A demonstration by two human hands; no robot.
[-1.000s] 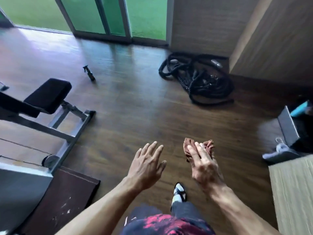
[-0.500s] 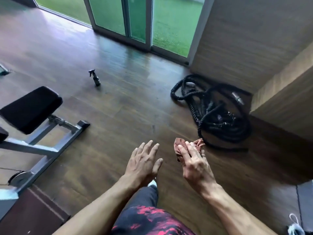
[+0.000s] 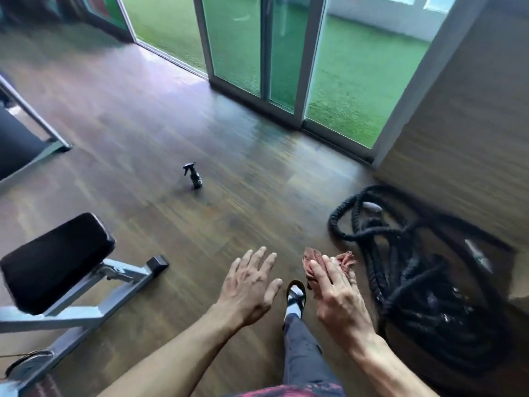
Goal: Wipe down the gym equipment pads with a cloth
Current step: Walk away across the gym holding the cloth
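Walking: person mid-step on the wood floor [image 3: 257, 173], one sandalled foot [image 3: 295, 296] forward between the hands
Left hand [image 3: 252, 285]: empty, fingers spread wide, hanging over the floor
Right hand [image 3: 335, 293]: holds the cloth [image 3: 345, 260] bunched under straight fingers; thumb hidden, so can't tell how firm the hold is
Cloth: reddish, crumpled, sticking out past the fingertips, well apart from any pad
Pad [image 3: 54, 262]: black bench pad at left on a grey frame [image 3: 114, 285], not yet touched
Pad axis: long axis runs lower-left to upper-right in view, top face up and slightly tilted, rounded end towards the bottle
Bottle [image 3: 194, 176]: dark spray bottle upright on the floor ahead, nozzle pointing left
Risk 1: rope [image 3: 415, 282] coiled just right of the foot; a step drifting right could snag a loop and trip
Risk 2: loose hold on the cloth; it could slip out before reaching the pad
Risk 3: bench foot juts out towards the path; a shin knock seems likely if the turn left is cut tight
Risk 4: reaching low for the bottle could tip it over
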